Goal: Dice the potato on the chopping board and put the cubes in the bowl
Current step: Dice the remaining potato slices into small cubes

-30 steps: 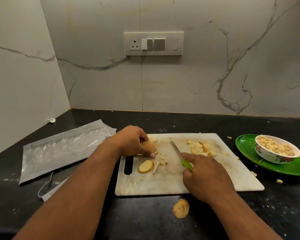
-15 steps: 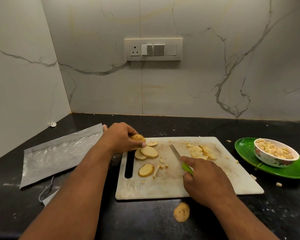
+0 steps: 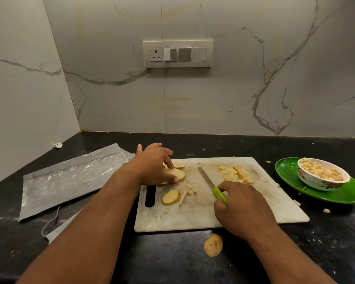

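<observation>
A white chopping board (image 3: 219, 214) lies on the black table (image 3: 172, 261), its handle slot at the left end. The left hand (image 3: 152, 166) is down over the board's far left corner, its thumb and fingers (image 3: 175, 179) pinching the edges of a round potato slice (image 3: 175, 174) that lies flat there; another thin piece (image 3: 179, 165) sits just behind it. A second round slice (image 3: 170, 197) lies nearer, next to the slot, with a pale potato strip (image 3: 182, 198) beside it and a few small bits (image 3: 190, 188) scattered close by.

The right hand (image 3: 240, 208) rests on the middle of the board with its fingers curled round the green handle of a knife (image 3: 210, 182). The blade points away and to the left, lying low over the board between the slices and a heap of cut potato pieces (image 3: 235, 173) near the far right corner.

To the right of the board stands a green plate (image 3: 336, 194), and on it a flowered white bowl (image 3: 322, 182) already heaped with potato cubes (image 3: 320, 171). A few stray cubes (image 3: 326, 210) lie on the table around the plate. A rounded end piece of potato (image 3: 213, 245), skin side up, lies on the table just in front of the board.

Off to the left is a grey and clear plastic bag (image 3: 70, 179), flat on the table. On the marble wall behind, a switch panel (image 3: 177, 53) with a socket is fixed.
</observation>
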`<state>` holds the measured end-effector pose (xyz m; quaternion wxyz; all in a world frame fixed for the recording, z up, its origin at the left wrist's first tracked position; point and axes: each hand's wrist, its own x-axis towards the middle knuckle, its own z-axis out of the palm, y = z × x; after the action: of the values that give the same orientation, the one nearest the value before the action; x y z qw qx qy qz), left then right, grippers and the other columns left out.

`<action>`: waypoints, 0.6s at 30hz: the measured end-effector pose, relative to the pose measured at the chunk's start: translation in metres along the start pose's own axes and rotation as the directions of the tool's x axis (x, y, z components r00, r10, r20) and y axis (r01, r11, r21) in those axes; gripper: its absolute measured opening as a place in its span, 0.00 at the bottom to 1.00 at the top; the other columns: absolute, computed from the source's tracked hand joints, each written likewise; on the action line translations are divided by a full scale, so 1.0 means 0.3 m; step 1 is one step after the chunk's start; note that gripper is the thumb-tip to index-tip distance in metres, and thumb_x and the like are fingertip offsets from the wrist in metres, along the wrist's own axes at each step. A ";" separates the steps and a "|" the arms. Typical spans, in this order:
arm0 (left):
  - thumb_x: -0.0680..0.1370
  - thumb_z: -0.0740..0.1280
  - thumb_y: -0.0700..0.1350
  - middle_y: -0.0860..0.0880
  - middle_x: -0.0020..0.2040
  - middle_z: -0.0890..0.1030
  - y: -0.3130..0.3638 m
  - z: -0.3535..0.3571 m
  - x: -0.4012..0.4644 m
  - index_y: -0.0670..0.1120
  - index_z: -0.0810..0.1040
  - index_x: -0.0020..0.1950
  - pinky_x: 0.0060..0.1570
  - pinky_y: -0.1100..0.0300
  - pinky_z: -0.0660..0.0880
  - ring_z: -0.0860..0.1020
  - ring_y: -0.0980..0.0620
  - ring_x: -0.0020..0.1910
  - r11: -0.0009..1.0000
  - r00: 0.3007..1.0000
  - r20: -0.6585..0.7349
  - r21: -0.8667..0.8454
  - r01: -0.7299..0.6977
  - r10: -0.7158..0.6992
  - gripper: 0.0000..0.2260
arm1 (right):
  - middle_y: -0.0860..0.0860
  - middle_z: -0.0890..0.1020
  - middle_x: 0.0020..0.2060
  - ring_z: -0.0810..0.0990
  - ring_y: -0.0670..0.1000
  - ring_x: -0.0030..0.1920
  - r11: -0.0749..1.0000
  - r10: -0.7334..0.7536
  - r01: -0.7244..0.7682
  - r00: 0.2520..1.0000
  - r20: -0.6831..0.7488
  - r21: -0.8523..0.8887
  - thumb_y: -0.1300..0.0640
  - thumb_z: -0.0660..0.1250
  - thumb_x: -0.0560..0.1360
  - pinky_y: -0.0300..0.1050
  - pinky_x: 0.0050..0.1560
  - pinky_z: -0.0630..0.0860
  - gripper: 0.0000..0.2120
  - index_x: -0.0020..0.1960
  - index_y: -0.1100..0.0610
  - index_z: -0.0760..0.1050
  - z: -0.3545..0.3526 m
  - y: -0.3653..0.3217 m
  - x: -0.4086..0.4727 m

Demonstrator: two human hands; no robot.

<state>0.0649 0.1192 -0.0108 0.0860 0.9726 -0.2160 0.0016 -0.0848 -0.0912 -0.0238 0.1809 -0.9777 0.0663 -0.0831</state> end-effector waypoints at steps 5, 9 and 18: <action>0.77 0.71 0.64 0.60 0.79 0.67 0.044 0.009 0.014 0.57 0.84 0.61 0.76 0.28 0.36 0.51 0.52 0.83 0.997 0.999 -0.015 0.075 -0.030 0.031 0.17 | 0.47 0.75 0.46 0.71 0.50 0.45 1.000 0.020 -0.020 0.999 -0.039 -0.002 0.50 0.60 0.78 0.45 0.44 0.67 0.12 0.61 0.48 0.71 0.004 -0.003 -0.001; 0.75 0.72 0.66 0.60 0.78 0.67 0.046 0.017 -0.011 0.58 0.82 0.66 0.76 0.29 0.38 0.52 0.52 0.83 0.996 1.000 -0.001 0.091 -0.012 0.013 0.22 | 0.47 0.75 0.44 0.74 0.50 0.44 0.999 0.017 -0.016 0.999 -0.047 0.030 0.52 0.58 0.78 0.46 0.42 0.69 0.09 0.58 0.48 0.68 -0.003 -0.004 -0.006; 0.76 0.74 0.61 0.59 0.56 0.83 0.104 -0.021 -0.016 0.58 0.81 0.64 0.79 0.39 0.34 0.78 0.58 0.59 0.995 0.993 -0.077 0.047 -0.090 0.093 0.18 | 0.48 0.78 0.63 0.76 0.51 0.60 0.999 -0.034 0.033 0.998 -0.043 -0.002 0.52 0.57 0.79 0.45 0.58 0.73 0.25 0.76 0.45 0.64 -0.021 -0.004 -0.004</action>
<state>0.0476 0.0946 0.0005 0.0732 0.9625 -0.2567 0.0489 -0.0871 -0.0919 -0.0177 0.1775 -0.9768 0.0539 -0.1072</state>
